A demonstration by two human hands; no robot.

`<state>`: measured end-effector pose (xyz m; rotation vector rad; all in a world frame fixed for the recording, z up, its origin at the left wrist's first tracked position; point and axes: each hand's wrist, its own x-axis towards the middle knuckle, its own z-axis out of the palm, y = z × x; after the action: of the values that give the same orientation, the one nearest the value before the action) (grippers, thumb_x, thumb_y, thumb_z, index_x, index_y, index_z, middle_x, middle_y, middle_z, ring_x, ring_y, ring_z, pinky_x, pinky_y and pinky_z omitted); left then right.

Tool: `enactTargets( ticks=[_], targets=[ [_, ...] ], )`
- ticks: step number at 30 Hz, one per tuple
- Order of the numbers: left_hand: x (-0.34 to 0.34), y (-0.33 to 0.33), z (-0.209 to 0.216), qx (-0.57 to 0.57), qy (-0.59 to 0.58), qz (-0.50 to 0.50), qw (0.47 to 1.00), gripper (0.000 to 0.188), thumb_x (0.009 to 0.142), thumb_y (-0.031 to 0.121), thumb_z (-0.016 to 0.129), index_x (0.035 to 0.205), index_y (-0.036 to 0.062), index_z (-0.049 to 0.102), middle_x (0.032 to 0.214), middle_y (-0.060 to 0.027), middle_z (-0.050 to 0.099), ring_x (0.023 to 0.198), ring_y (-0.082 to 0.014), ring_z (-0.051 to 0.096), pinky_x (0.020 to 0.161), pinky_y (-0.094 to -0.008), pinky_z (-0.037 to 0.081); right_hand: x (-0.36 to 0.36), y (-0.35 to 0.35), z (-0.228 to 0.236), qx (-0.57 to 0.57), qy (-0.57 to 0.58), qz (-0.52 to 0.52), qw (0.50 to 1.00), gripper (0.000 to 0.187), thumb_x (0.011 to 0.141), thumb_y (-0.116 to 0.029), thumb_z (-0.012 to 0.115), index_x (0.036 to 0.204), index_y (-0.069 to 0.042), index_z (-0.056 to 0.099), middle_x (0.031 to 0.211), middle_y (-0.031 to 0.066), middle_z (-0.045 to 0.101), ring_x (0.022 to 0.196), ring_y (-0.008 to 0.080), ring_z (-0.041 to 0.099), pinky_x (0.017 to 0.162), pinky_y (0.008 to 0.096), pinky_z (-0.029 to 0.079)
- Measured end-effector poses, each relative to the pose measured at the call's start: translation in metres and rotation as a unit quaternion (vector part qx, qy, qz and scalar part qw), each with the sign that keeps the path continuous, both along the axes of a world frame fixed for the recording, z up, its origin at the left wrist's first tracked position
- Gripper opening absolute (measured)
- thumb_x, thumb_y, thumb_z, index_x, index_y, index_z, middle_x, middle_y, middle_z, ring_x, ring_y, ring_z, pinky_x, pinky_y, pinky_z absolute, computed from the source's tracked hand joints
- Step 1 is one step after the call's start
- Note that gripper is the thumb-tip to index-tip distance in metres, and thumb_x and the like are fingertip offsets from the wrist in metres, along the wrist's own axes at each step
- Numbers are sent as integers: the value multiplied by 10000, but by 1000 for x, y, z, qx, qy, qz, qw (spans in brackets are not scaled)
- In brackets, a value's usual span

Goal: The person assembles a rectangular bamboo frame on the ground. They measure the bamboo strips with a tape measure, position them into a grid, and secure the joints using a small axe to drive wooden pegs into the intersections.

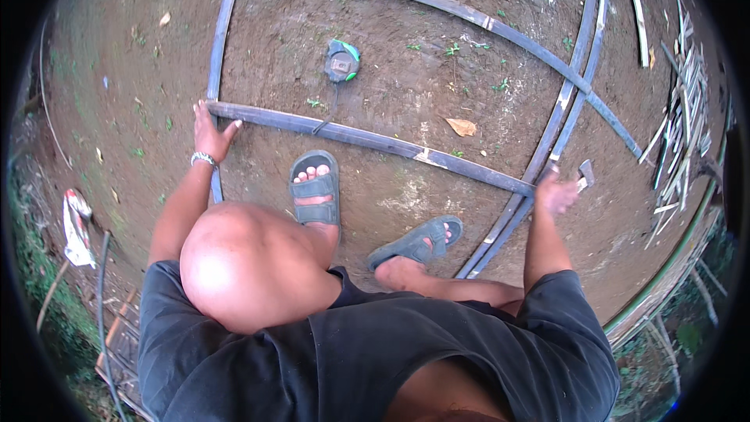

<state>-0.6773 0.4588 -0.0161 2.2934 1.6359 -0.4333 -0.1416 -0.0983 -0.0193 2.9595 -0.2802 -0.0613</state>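
The left hand [209, 134] is laid flat, fingers spread, on the near end of a dark slat [367, 141], where that slat meets the left rail [219, 47]; nothing is enclosed by this grip. The right hand [558, 192] is closed on a small hammer [585, 173], whose head stands just beyond the fingers, beside the slat's far end and the paired right rails [574, 94].

The slat is laid across bare soil [406, 55] from left to right, in front of the person's two sandalled feet; the left sandal [316, 187] nearly touches its near edge, the right sandal [418, 241] lies further back. A second, longer slat [437, 1] is crossed over the rails further out. Between the two slats a broad patch of soil is left open, and one tape measure [341, 61] is set there, its strap trailing to the near slat. One dry leaf [461, 126] lies just beyond the near slat.

At the right edge a heap of split sticks [683, 109] is piled, well apart from the hammer. At the left edge one rag [76, 227] is seen.
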Motion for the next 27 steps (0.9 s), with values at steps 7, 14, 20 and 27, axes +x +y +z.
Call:
enactTargets(
  ticks=[7,14,20,27],
  targets=[
    [16,-6,-2,-4,-22,49,999,1147,795,436,859,1592,-69,207,1668,-254,245,1558,-366,228,1275,-417,215,-98,144,51,131,260,535,793,628,859,-350,797,1369,-81,548,1363,169,554,1309,351,493,1108,479,382],
    [10,-8,-6,24,-86,108,990,1092,763,418,882,1565,-53,310,1630,-235,336,1514,-362,322,1263,-401,259,-144,194,39,-29,344,586,733,554,828,-297,816,1265,-86,547,1246,139,564,1223,344,553,1000,455,496],
    [5,-14,-3,2,-87,100,991,1126,791,452,857,1595,-38,241,1666,-247,246,1538,-374,272,1267,-411,246,-147,211,38,-61,418,607,673,603,854,-315,799,1305,-45,505,1251,175,555,1201,381,567,1026,467,486],
    [14,-51,22,37,-151,111,982,1090,832,435,830,1615,-1,209,1693,-262,142,1560,-391,210,1265,-438,237,-165,297,29,141,278,574,757,736,865,-387,791,1408,-25,450,1339,202,519,1286,394,508,1067,477,459]
  ],
)
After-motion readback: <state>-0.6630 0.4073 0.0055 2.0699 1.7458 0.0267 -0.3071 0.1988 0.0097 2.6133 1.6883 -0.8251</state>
